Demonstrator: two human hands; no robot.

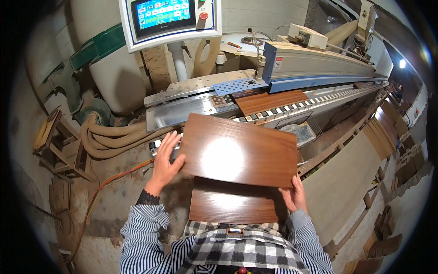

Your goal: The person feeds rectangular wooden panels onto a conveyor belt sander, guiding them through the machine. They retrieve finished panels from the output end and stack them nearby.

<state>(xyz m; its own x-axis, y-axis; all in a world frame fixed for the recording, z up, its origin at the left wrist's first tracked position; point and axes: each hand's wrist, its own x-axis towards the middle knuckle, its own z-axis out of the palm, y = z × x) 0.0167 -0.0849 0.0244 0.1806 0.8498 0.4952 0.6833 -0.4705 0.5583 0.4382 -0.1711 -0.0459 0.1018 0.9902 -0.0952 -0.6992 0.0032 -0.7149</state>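
Observation:
A brown wood-grain panel [269, 155] is tilted in front of me, above a second brown panel [237, 212] near my waist. My right hand [294, 195] grips the upper panel at its near right corner, thumb at the edge and fingers partly hidden. Beside the left edge is my left hand [165, 164], fingers stretched out and apart. Its thumb meets the panel's edge, while the fingertips appear to stand just off it. Another brown board [272, 101] lies on the machine's roller track, partly beneath a blue perforated guard [239, 86].
A long machine [324, 68] runs away to the right, its roller track [292, 109] along the near side. A control screen [163, 14] stands at upper left. Thick hoses [114, 141], a wooden stool [64, 146] and an orange cable [114, 180] are on the left. Stacked boards [381, 130] stand right.

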